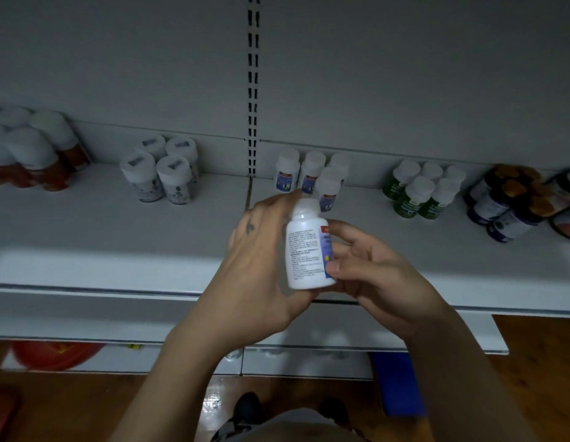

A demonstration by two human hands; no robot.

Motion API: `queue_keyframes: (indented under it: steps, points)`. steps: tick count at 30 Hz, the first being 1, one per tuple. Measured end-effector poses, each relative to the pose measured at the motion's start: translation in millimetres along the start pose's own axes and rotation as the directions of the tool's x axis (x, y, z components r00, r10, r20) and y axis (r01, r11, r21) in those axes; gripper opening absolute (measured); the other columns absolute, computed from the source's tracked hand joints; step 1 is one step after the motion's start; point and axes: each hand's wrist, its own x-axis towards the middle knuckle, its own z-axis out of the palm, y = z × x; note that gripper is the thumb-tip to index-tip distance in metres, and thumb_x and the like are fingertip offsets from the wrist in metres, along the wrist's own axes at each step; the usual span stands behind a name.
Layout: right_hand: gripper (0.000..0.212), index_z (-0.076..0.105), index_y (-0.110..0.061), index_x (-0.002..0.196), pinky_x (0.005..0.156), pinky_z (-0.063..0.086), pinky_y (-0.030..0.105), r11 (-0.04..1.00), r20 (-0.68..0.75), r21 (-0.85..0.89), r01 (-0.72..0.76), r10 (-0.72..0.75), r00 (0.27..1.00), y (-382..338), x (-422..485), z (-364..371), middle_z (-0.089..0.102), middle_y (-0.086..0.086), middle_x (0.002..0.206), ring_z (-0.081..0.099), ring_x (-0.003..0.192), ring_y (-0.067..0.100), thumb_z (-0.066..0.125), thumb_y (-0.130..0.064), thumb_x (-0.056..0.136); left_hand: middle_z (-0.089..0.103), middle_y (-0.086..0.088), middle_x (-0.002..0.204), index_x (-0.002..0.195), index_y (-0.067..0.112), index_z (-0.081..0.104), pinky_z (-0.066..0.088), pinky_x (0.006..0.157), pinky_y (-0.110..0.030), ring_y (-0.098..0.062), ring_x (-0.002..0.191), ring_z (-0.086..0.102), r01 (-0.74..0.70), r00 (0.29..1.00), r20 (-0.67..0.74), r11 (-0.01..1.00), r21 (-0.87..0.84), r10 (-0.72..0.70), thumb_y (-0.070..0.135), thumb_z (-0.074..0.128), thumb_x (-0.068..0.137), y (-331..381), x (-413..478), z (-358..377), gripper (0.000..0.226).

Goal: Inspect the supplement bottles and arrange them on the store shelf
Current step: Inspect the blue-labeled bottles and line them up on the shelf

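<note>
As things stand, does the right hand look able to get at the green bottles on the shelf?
Probably not yet: the right hand pinches the white bottle, which the left hand also touches. The shelf between it and the green bottles looks unobstructed.
</note>
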Motion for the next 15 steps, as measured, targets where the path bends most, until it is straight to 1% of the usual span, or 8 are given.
queue_keyframes:
  steps: [2,4,6,7,9,12,15]
  points:
    - [0.057,0.054,-0.006,0.130,0.078,0.057,0.034,0.999,-0.016,-0.042,0.006,-0.006,1.000,1.3,-0.2,3.4,0.067,0.026,0.112,0.066,0.095,0.033,0.062,-0.001,0.073,0.031,0.018,0.134,0.138,0.046,0.015,0.028,0.105,-0.023,-0.006,0.131,0.029,-0.003,1.000,-0.023,0.999,0.040,0.004,0.050,0.069,0.070,0.8,-1.7,-0.4,0.087]
    - [0.058,0.055,-0.007,0.129,0.082,0.057,0.036,0.997,-0.044,-0.083,0.006,-0.010,0.999,3.2,-0.7,6.7,0.066,0.024,0.118,0.066,0.099,0.032,0.067,-0.003,0.072,0.033,0.010,0.137,0.143,0.037,0.015,0.029,0.105,-0.025,-0.010,0.130,0.031,-0.001,0.999,-0.034,0.998,0.059,0.004,0.049,0.070,0.071,0.7,-2.8,-0.5,0.092]
    - [0.059,0.057,-0.010,0.127,0.087,0.055,0.038,0.994,-0.069,-0.110,0.005,-0.012,0.998,4.7,-1.5,10.4,0.065,0.023,0.119,0.066,0.101,0.030,0.071,-0.004,0.069,0.034,0.006,0.139,0.146,0.031,0.016,0.031,0.105,-0.026,-0.011,0.130,0.032,-0.001,1.000,-0.031,0.998,0.062,0.003,0.053,0.069,0.071,0.4,-4.2,-1.3,0.094]
    - [0.059,0.058,-0.010,0.125,0.088,0.055,0.038,0.993,-0.073,-0.114,0.007,-0.015,0.997,5.5,-1.9,12.0,0.065,0.023,0.119,0.067,0.101,0.029,0.072,-0.004,0.068,0.034,0.006,0.139,0.146,0.031,0.017,0.031,0.105,-0.025,-0.010,0.130,0.032,0.000,1.000,-0.029,0.998,0.060,0.001,0.055,0.067,0.070,-0.2,-5.1,-2.2,0.094]
    - [0.058,0.060,-0.010,0.123,0.087,0.056,0.036,0.993,-0.068,-0.118,0.010,-0.018,0.997,7.1,-2.8,14.5,0.067,0.021,0.118,0.068,0.100,0.026,0.074,-0.004,0.068,0.033,0.012,0.138,0.143,0.036,0.019,0.033,0.103,-0.019,-0.007,0.129,0.035,0.015,1.000,-0.025,1.000,0.022,-0.015,0.054,0.072,0.069,-2.2,-7.5,-4.5,0.093]
    - [0.050,0.061,-0.009,0.122,0.083,0.057,0.030,0.993,-0.052,-0.114,0.012,-0.018,0.998,9.8,-3.6,17.1,0.070,0.015,0.112,0.068,0.097,0.022,0.071,-0.010,0.073,0.031,0.029,0.131,0.138,0.043,0.022,0.035,0.095,-0.007,0.004,0.121,0.041,0.018,1.000,-0.025,0.999,-0.049,-0.019,0.049,0.083,0.067,-4.1,-11.5,-9.3,0.094]
    - [0.044,0.060,-0.006,0.123,0.074,0.056,0.027,0.999,-0.056,-0.051,0.017,-0.020,0.998,10.8,-3.5,18.6,0.071,0.011,0.106,0.069,0.090,0.018,0.063,-0.017,0.081,0.034,0.029,0.134,0.136,0.043,0.024,0.033,0.091,-0.001,0.013,0.116,0.042,0.010,0.999,-0.034,0.997,-0.074,-0.013,0.047,0.085,0.066,-6.3,-13.5,-14.1,0.093]
